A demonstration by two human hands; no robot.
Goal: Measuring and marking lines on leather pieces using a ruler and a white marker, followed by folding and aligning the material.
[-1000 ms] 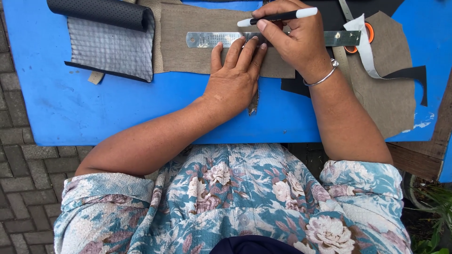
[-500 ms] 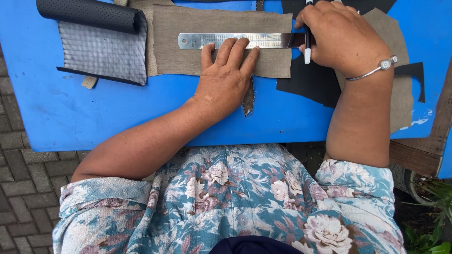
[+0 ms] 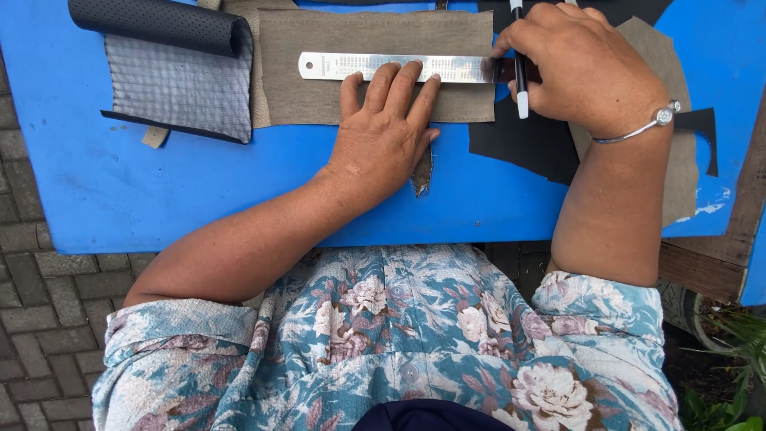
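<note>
My left hand (image 3: 384, 128) lies flat with its fingers spread, pressing a steel ruler (image 3: 375, 67) down onto a brown-grey fabric piece (image 3: 319, 88) on the blue table (image 3: 199, 191). My right hand (image 3: 586, 68) is closed around a white pen (image 3: 520, 94), held upright with its tip pointing toward me at the ruler's right end. A silver bracelet circles my right wrist. Black sheet pieces (image 3: 527, 144) lie under my right hand.
A rolled dark perforated material with a grey mesh backing (image 3: 179, 76) lies at the table's left. Another brown-grey cut piece (image 3: 678, 172) sits at the right. Paving bricks (image 3: 32, 287) are on the left, a wooden edge (image 3: 702, 271) and plants (image 3: 734, 351) at the right.
My right hand has turned the pen from lying level above the ruler to upright at the ruler's right end. My left hand has slid up onto the ruler.
</note>
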